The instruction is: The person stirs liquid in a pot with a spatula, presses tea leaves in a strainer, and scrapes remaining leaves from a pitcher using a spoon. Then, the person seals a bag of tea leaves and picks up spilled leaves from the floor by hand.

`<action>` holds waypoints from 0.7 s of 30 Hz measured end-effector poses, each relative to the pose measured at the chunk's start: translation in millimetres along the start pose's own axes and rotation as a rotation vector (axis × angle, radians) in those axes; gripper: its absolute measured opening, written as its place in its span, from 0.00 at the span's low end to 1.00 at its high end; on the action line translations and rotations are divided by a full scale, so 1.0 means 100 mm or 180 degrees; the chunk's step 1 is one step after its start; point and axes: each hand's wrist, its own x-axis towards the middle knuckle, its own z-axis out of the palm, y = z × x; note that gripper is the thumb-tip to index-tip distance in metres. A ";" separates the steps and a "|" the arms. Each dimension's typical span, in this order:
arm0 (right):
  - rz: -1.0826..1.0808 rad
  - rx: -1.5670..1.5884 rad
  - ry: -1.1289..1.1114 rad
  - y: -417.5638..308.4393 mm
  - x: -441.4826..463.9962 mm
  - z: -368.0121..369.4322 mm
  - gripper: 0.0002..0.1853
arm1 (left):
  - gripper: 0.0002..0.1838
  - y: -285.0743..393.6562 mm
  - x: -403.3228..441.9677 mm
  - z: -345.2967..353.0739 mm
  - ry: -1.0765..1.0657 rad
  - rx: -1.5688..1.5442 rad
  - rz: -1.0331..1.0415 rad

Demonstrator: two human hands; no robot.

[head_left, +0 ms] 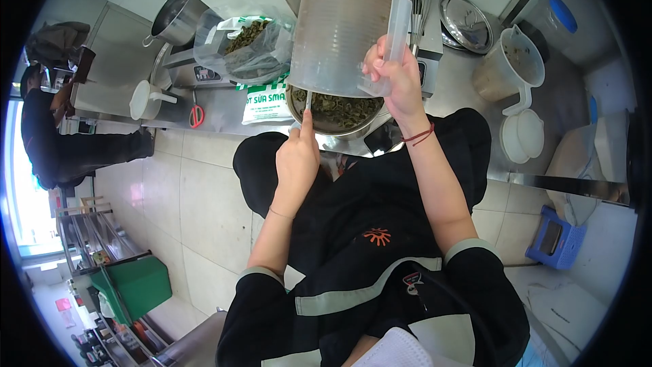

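Note:
A large clear plastic pitcher [339, 27] is tipped over a round metal pot of wet dark leaves [339, 110]. Wrapped round the pitcher's handle is my right hand [399, 78]. My left hand [299, 153] grips a thin light-coloured handle [308, 100] whose far end is hidden at the pot, its index finger laid along it. Left of the pot lie a clear plastic bag with leaves [255, 54] and a white and green printed packet [267, 103]. A dark flat object [384, 137] sits by the pot's right front side.
Red-handled scissors [196, 115], a white container [145, 100] and a metal pot [178, 17] are at left. To the right are a whisk [422, 3], a metal lid [466, 24] and another pitcher [508, 64]. A person in dark clothes [51, 129] stands far left.

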 end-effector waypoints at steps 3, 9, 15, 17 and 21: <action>-0.0006 -0.0045 0.0028 -0.02 0.01 0.05 0.09 | 0.23 -0.02 0.03 0.01 -0.0023 -0.0143 -0.0009; -0.0025 0.0098 -0.0040 -0.01 0.06 0.09 0.08 | 0.21 -0.06 0.04 0.03 -0.0019 -0.0396 -0.0065; -0.0115 0.0089 -0.0109 -0.04 0.11 0.13 0.07 | 0.21 -0.02 0.00 0.01 -0.0002 -0.0392 -0.0100; -0.0116 0.0086 -0.0101 -0.04 0.14 0.11 0.06 | 0.20 -0.02 0.03 0.00 -0.0022 -0.0394 -0.0113; 0.0011 0.0038 -0.0042 -0.04 0.20 0.08 0.04 | 0.18 -0.09 0.09 0.02 0.0250 -0.0790 -0.0162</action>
